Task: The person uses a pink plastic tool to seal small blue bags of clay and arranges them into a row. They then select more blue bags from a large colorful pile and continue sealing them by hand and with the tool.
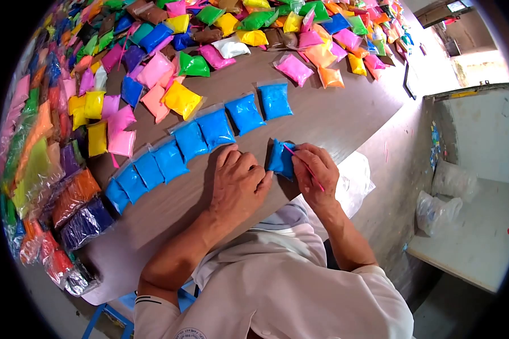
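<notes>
Right hand: closed on a thin, bright pink stick; hand (pixel 316 172) right of the frame's centre, fingers bent at the right edge of the packet below. Whether they also pinch the packet cannot be told.
Pink stick: thin stick (pixel 292 151) slanted from upper left to lower right, its upper end over the packet, its lower end emerging past the fingers.
Packet at hand: one small, flat, rectangular blue packet in clear film (pixel 280 160), near the centre of the frame, on the surface between the hands.
Left hand: fingers curled, knuckles up; hand (pixel 238 179) resting just left of that packet, fingertips near the row. Underside hidden; cannot tell whether anything is gripped.
Row: eight blue film-wrapped packets (pixel 190 141), curving from the left of the frame up to upper centre.
Surface: brown, smooth top (pixel 333 121), bare to the right of the row.
Pile: many-coloured soft packets (pixel 253 37) across the top of the frame, continuing down the left side.
Bundles: clear-wrapped orange bundle (pixel 76 192) above a dark blue bundle (pixel 86 224), lower left.
Right side: crumpled clear plastic bags (pixel 437 213) on a pale shelf (pixel 481 237).
</notes>
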Tool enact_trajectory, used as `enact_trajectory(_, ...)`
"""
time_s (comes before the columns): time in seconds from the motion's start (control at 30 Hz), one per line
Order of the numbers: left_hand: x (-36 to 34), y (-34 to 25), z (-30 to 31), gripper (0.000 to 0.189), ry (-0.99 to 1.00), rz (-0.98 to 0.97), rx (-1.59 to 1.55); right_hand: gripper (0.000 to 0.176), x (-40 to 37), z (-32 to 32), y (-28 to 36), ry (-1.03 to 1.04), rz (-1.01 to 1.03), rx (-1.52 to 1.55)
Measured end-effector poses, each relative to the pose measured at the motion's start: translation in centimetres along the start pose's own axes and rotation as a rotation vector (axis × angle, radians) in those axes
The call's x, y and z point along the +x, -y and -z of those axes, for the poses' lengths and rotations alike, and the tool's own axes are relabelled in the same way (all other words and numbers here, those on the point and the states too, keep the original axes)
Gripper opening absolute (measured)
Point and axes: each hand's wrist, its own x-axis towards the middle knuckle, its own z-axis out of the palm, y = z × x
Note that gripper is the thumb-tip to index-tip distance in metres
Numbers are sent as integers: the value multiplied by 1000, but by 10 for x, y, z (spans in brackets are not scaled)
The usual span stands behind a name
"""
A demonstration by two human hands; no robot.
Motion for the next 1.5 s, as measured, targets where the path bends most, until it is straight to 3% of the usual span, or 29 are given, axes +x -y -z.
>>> enact_trajectory(0.2,2,-2,3,23,-3,24,-43,13,5,-3,6,32,-55,209)
enact_trajectory(0.5,1,2,3,29,-14,18,-91,10,11,14,-4,323,42,371)
enact_trajectory(0.6,3,-1,5,30,-12,10,-75,11,9,13,-1,290,41,353)
enact_trajectory(0.7,4,-2,6,31,-7,12,-65,13,1,3,9,151,87,129)
enact_trajectory(0.83,3,-1,5,31,16,19,-65,21,-18,-4,4,-167,-18,-17)
enact_trajectory(0.93,3,0,3,31,-7,1,-48,22,-23,3,14,-168,-8,14)
enact_trajectory(1.07,4,-1,3,30,14,7,-38,23,-24,-3,24,-12,120,6)
enact_trajectory(1.17,2,0,2,30,2,-1,-31,21,-20,7,10,-80,51,-125)
enact_trajectory(1.27,3,-1,3,29,20,8,-27,21,-21,8,11,-166,40,-67)
enact_trajectory(1.37,5,-4,4,28,40,9,-24,22,-24,2,31,-50,105,-42)
enact_trajectory(1.5,6,-2,4,28,3,-12,-22,24,-25,2,15,-184,37,-106)
